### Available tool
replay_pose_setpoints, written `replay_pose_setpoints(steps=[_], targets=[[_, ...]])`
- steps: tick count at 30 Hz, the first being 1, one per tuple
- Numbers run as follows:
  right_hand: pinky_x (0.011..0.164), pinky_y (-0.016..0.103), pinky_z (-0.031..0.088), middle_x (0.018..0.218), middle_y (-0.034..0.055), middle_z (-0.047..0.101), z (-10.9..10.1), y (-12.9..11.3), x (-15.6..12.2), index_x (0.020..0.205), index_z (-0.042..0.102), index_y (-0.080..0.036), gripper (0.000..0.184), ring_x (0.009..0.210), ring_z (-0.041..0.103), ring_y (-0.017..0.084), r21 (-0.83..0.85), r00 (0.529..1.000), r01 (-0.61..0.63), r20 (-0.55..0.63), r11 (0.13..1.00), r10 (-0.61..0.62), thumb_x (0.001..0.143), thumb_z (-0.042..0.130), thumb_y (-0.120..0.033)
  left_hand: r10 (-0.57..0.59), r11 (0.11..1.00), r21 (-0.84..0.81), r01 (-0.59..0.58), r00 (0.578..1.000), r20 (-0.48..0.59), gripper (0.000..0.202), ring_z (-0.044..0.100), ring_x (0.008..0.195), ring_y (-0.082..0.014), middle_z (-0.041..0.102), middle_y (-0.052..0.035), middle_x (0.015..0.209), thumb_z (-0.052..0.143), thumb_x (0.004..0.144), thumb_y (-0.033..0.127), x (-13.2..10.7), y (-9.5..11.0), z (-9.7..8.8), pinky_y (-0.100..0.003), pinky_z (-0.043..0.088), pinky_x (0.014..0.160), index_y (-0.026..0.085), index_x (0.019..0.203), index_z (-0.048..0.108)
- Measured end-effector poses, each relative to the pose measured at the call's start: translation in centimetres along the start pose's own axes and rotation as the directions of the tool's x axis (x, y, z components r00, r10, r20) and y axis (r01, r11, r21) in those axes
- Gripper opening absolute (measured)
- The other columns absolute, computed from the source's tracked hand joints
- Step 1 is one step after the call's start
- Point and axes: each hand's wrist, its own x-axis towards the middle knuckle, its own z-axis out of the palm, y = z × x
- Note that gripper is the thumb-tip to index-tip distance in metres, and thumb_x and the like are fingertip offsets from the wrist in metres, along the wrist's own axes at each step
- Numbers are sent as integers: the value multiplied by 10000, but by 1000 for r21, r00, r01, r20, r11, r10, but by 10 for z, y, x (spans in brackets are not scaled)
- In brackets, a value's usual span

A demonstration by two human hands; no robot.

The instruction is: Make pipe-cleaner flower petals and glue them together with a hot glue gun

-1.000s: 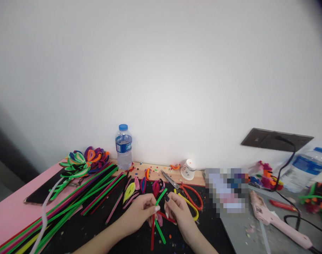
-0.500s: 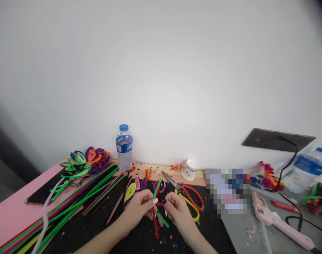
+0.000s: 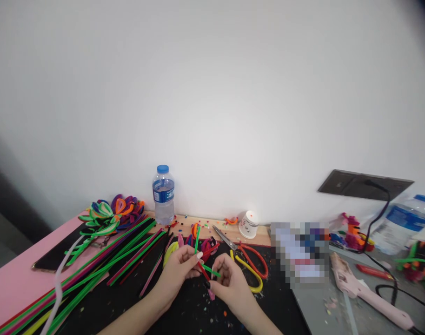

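Both hands meet low in the middle of the view over a black mat [image 3: 184, 311]. My left hand [image 3: 179, 269] pinches a green pipe cleaner [image 3: 197, 238] that sticks up from its fingers, crossed with a red pipe cleaner [image 3: 202, 271]. My right hand [image 3: 228, 283] is curled, fingers closed on the crossed green and red stems where they meet. A small pink piece [image 3: 211, 294] lies just under the hands.
Long green, pink and red pipe cleaners [image 3: 104, 267] fan out on the left beside a pile of folded loops [image 3: 111, 213]. A water bottle [image 3: 163, 194], a small white cup [image 3: 248, 224] and red-and-yellow scissors [image 3: 245, 260] stand behind the hands. A pink glue gun [image 3: 359, 288] lies at right.
The green and red stems have been turned in my fingers: the green end now points more upright and further left, and the stems below the hands look shorter. Both hands moved slightly up and left.
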Motion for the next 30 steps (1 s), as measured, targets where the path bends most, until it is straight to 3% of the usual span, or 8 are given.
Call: replay_pose_setpoints(steps=[5, 11, 18, 21, 24, 26, 30], targets=[[393, 174, 264, 634, -63, 466, 0, 0, -1, 834, 505, -197, 228, 466, 434, 79, -163, 1000, 1, 5, 987, 0, 656, 540, -59, 6, 999, 40, -6, 1000, 7, 313, 557, 498, -87, 562, 62, 535, 717, 661, 402, 2, -6, -3, -189, 478, 506, 169, 657, 509], [571, 231, 376, 757, 12, 531, -2, -6, 1, 619, 504, -182, 164, 668, 502, 143, -296, 988, 142, -24, 945, -156, 668, 493, -26, 29, 994, 108, -32, 999, 23, 288, 601, 570, -125, 587, 48, 577, 693, 681, 397, -1, -2, -1, -225, 490, 540, 171, 659, 516], [701, 276, 411, 789, 30, 556, -4, -5, 1, 620, 480, -191, 164, 783, 539, 185, -285, 974, 177, -90, 942, -210, 688, 492, -43, 63, 976, 205, -69, 997, 37, 295, 648, 585, -176, 605, 34, 580, 669, 679, 423, -1, -2, 0, -261, 488, 537, 182, 657, 500], [556, 236, 404, 692, 6, 535, -5, 2, 3, 634, 484, -190, 121, 611, 512, 140, -201, 984, 111, -115, 973, -136, 729, 516, -123, 74, 969, 233, -84, 996, 49, 302, 631, 544, -167, 570, 48, 554, 657, 684, 424, -1, -2, 0, -261, 478, 516, 186, 642, 477], [372, 188, 281, 516, -57, 459, -5, 8, 4, 677, 468, -190, 143, 384, 367, 77, -75, 995, -46, -95, 996, 39, 780, 525, -272, 76, 966, 241, -93, 994, 78, 305, 609, 511, -152, 524, 70, 535, 646, 694, 423, 0, -2, 0, -253, 464, 496, 191, 639, 456], [342, 173, 243, 457, -79, 432, -5, 10, 5, 674, 449, -190, 201, 338, 330, 61, -26, 991, -99, -93, 995, 96, 780, 537, -335, 72, 965, 242, -96, 992, 105, 302, 598, 497, -145, 513, 76, 527, 647, 694, 414, 0, -3, 0, -247, 453, 487, 192, 640, 451], [328, 166, 253, 477, -72, 457, -5, 10, 6, 637, 437, -187, 276, 332, 345, 50, 33, 985, -93, -146, 995, 96, 752, 588, -388, 56, 963, 251, -98, 984, 168, 281, 585, 484, -138, 536, 67, 501, 646, 701, 385, -1, -3, -1, -242, 446, 488, 192, 639, 451]])
